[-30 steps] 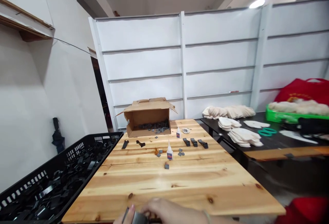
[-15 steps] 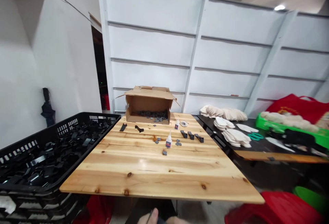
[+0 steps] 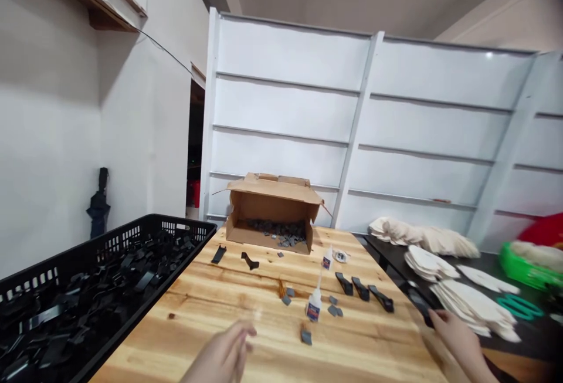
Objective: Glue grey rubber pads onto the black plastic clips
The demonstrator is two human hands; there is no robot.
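My left hand (image 3: 222,352) is over the near part of the wooden table (image 3: 185,336), fingers loosely bent and apart, with nothing seen in them. To the right, my right hand (image 3: 460,336) grips a black plastic part (image 3: 420,302) at the table's right edge; motion blurs it. A row of similar black parts (image 3: 361,289) lies nearby on the table. Between my hands stand a glue bottle (image 3: 314,305) with a pointed nozzle and, nearer me, a small grey pad (image 3: 306,336). More grey pads (image 3: 335,311) lie beside the bottle.
A black crate (image 3: 127,289) full of black parts stands left. At the back, an open cardboard box (image 3: 270,210) contains grey pads. A second bottle (image 3: 327,258) stands behind the first. White gloves (image 3: 475,304) and green-handled scissors (image 3: 520,308) lie on the dark right-hand table.
Both hands have risen from below the table's front edge and moved apart, the right one to the right with the black part. The view has tilted up and turned left.
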